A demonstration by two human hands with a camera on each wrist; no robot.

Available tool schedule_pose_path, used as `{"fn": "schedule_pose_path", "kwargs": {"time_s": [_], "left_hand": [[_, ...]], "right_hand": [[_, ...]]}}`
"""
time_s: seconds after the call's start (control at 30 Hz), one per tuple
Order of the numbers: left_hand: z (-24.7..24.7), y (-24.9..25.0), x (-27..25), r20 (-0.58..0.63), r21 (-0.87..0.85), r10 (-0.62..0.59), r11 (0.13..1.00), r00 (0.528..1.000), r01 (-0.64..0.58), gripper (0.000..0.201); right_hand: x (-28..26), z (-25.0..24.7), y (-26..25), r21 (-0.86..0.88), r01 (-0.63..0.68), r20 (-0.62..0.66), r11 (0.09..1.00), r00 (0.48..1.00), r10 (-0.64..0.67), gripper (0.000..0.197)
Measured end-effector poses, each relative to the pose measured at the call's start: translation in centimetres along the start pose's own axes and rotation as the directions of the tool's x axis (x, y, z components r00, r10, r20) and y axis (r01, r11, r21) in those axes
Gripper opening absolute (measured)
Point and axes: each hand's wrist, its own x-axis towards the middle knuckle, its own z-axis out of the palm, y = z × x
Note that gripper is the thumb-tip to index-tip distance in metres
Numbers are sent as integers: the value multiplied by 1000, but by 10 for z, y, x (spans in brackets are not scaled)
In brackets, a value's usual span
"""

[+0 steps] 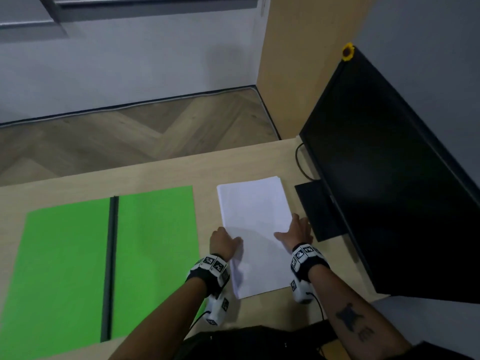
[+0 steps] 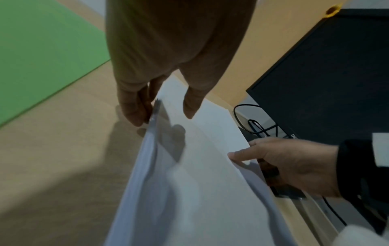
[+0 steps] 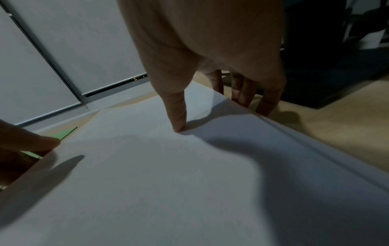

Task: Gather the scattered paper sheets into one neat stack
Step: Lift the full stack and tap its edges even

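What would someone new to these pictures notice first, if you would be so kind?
Most likely the two bright green sheets, flat on the left half of the wooden desk with a dark strip between them. Next, the white paper stack right of them, with the left hand at its left edge and the right hand at its right edge, thumbs on top. A big black monitor looms on the right.

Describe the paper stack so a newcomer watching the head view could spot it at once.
Start at the big black monitor on the right of the wooden desk. Just left of its base lies the white paper stack, with the left hand and right hand at its long edges. It is the only white thing there; its neighbour on the other side is a bright green folder.
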Motion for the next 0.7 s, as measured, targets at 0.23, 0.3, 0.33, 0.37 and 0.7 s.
{"fn": "schedule_pose_path", "kwargs": {"time_s": [0.23, 0.3, 0.33, 0.37, 0.7], "left_hand": [[9, 17, 8, -74, -164, -271, 953, 960, 256, 72], [12, 22, 6, -94, -131, -285, 954, 954, 272, 73], [13, 24, 6, -100, -125, -283, 955, 954, 270, 71], [14, 26, 6, -99, -125, -289, 953, 952, 276, 70], [19, 48, -3, -137, -419, -374, 861, 917, 288, 65]], "right_hand": [[4, 7, -3, -11, 5, 30, 1000, 1000, -5, 85], [4, 9, -2, -6, 1, 35, 1000, 999, -1, 86], [4, 9, -1, -4, -4, 38, 1000, 999, 4, 87], [3, 8, -1, -4, -7, 40, 1000, 999, 8, 88], [-2, 8, -3, -56, 14, 11, 998, 1000, -14, 81]]}}
